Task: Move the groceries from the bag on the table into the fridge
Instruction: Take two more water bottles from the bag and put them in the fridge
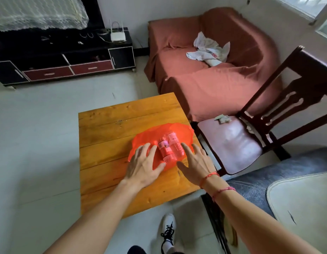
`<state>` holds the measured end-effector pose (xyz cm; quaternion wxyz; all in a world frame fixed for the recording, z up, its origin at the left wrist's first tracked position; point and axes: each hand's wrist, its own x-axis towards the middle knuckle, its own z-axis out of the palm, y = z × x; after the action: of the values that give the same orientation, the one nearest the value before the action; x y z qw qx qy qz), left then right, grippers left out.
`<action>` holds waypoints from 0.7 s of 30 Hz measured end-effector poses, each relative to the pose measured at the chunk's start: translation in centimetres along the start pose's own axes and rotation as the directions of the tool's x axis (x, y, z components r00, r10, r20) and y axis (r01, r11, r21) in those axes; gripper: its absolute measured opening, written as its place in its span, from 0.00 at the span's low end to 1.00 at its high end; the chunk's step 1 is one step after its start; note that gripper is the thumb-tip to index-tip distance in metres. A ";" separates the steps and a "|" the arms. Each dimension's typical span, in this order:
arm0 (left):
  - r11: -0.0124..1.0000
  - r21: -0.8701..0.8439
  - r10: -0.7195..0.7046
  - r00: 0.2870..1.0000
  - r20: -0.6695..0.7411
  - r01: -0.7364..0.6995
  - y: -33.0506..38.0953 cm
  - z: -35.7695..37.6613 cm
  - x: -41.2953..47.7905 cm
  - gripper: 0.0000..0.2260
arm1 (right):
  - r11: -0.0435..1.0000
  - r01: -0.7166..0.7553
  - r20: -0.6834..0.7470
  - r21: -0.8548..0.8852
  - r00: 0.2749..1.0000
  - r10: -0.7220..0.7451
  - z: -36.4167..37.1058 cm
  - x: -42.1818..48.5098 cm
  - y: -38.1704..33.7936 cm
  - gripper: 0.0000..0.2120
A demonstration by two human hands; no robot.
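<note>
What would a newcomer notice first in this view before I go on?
The bright orange bag lies on the wooden table, with small bottles showing through it. Both hands are spread open at it, the left hand on its left side and the right hand on its right. Behind the table stands a sofa under a reddish cover.

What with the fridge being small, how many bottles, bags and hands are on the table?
Bottles: 2 plain to see, a labelled bottle and a clear bottle; more may be hidden
Orange bag: 1
Hands: 2, left hand and right hand, touching the bag
Total: 5
</note>
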<state>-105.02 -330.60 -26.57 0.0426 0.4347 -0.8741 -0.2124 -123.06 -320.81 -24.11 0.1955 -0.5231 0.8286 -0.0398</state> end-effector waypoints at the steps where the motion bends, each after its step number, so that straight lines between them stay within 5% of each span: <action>1: 1.000 -0.001 -0.015 1.000 0.004 0.015 0.1 0.2 0.6 0.38 | 1.000 0.003 0.015 0.015 1.000 -0.004 0.1 0.8 0.3 0.35; 11: 0.997 0.005 -0.082 0.995 0.055 0.082 0.1 1.4 3.8 0.39 | 0.999 0.040 0.101 0.010 0.994 -0.040 0.6 5.3 1.0 0.34; 21: 0.964 -0.153 -0.180 0.959 0.218 0.215 -0.2 5.6 6.9 0.25 | 0.993 -0.015 0.210 0.119 0.978 -0.011 2.6 9.9 -0.5 0.32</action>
<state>-110.57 -334.16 -32.48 -0.0300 0.4907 -0.8039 -0.3347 -125.39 -329.45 -29.13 0.3133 -0.5107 0.7999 -0.0339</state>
